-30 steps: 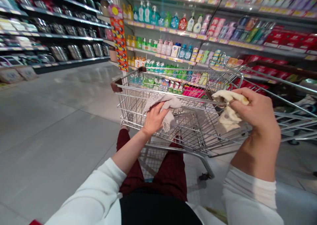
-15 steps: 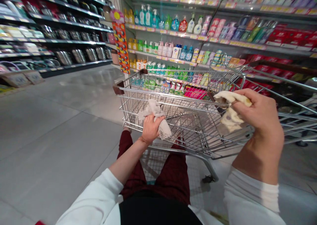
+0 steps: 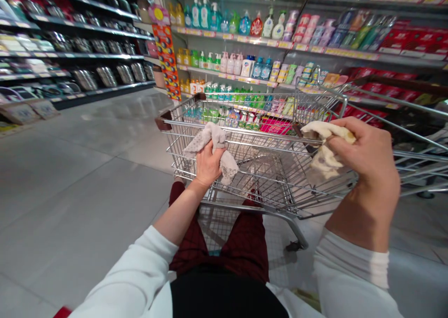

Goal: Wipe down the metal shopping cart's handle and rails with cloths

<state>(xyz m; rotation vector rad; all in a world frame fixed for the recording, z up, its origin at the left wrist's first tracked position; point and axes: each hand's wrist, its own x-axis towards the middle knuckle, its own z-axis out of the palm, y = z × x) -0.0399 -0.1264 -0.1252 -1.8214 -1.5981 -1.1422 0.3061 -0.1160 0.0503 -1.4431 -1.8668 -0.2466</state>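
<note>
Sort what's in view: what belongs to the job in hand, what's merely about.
In the job:
- gray cloth, in the left grip
- cream cloth, in the right grip
- shopping cart, under both cloths

Merely about:
- pump bottles
- red boxes
- metal containers, blurred

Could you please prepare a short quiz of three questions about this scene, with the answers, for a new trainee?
1. Which hand holds the grey cloth?
2. True or false: the cream cloth lies on the floor.
3. Choose one. The corner caps of the near cart are: A) blue; B) brown; C) white.

Key:
1. The left hand.
2. False: the right hand holds it.
3. B.
</note>
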